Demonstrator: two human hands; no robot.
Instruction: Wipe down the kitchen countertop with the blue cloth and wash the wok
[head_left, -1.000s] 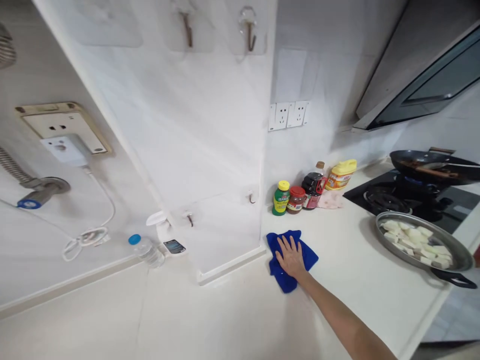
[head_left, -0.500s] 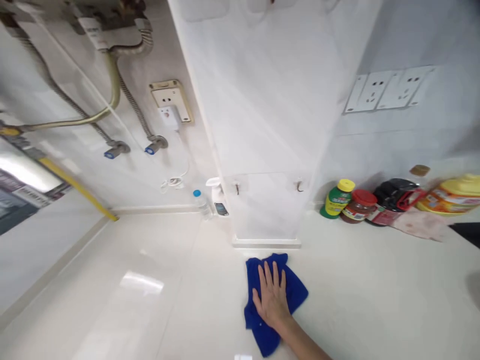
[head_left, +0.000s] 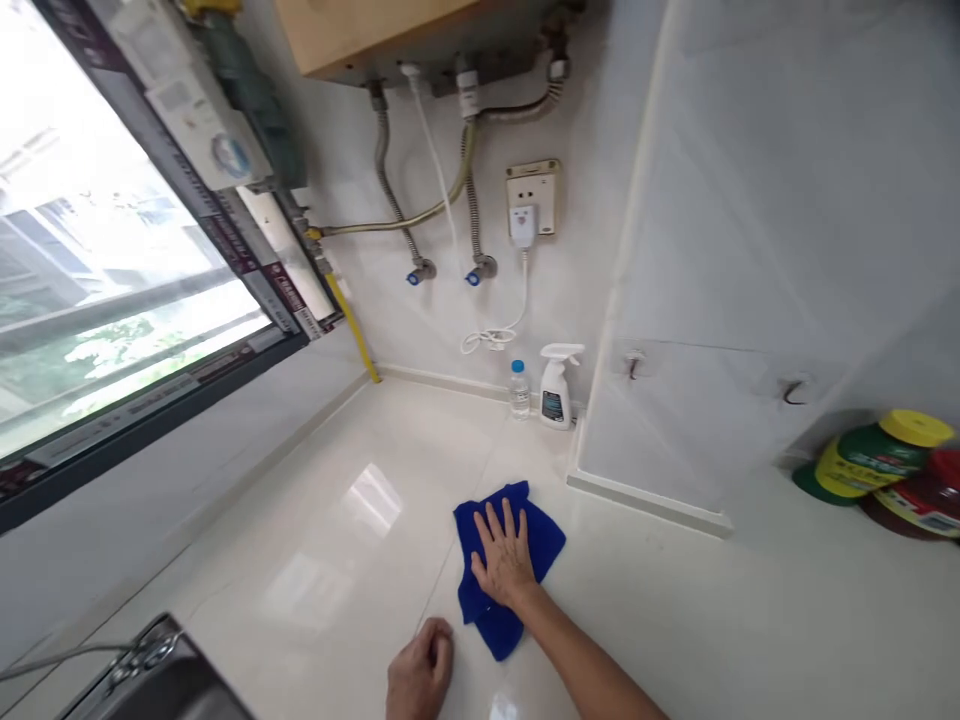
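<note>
My right hand (head_left: 504,558) lies flat with fingers stretched out on a blue cloth (head_left: 541,532), pressing it onto the pale countertop (head_left: 315,540). My left hand (head_left: 420,672) rests on the counter just to the left of the cloth, at the bottom edge of the view. Its fingers are curled under and I see nothing in them.
A white spray bottle (head_left: 556,386) and a small water bottle (head_left: 519,388) stand by the back wall. A white boxed column (head_left: 675,440) juts out on the right, with jars (head_left: 885,462) beyond it. A sink corner (head_left: 150,670) shows bottom left, a window (head_left: 112,300) on the left.
My right hand has slid the blue cloth leftward along the counter, past the column. My view has turned left too. My left hand has come into view.
</note>
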